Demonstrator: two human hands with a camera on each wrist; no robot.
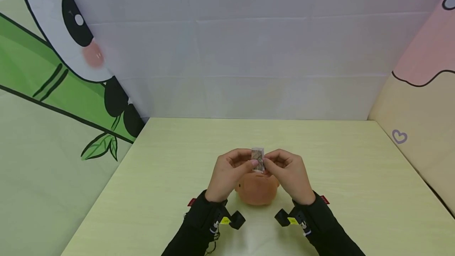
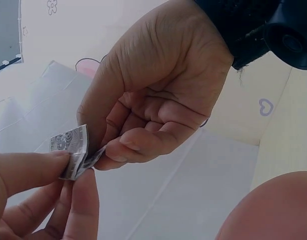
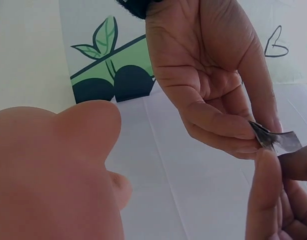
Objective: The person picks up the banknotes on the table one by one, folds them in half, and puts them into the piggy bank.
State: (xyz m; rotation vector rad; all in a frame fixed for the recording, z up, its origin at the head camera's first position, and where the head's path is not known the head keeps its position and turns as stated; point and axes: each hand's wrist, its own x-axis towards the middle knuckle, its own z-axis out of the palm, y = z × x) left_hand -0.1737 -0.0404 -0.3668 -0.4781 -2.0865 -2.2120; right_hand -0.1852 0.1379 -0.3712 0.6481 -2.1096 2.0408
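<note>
A small folded banknote (image 1: pixel 257 156) with a printed pattern is held up in both hands over a pinkish-orange piggy bank (image 1: pixel 257 192). My left hand (image 1: pixel 229 174) pinches its left side between thumb and fingers. On the other side, my right hand (image 1: pixel 292 175) pinches the right edge. The left wrist view shows the note (image 2: pixel 72 141) creased, one half standing at an angle to the other. In the right wrist view, the rounded body and ear of the piggy bank (image 3: pixel 48 165) fill the lower left. Part of its top is hidden behind the hands in the head view.
A pale wooden table (image 1: pixel 170 149) lies under the hands. Behind it hangs a light cloth backdrop (image 1: pixel 249 50), with cartoon-printed sides at left and right. Small black cameras (image 1: pixel 237 220) are strapped to both wrists, and a cable hangs from the left sleeve.
</note>
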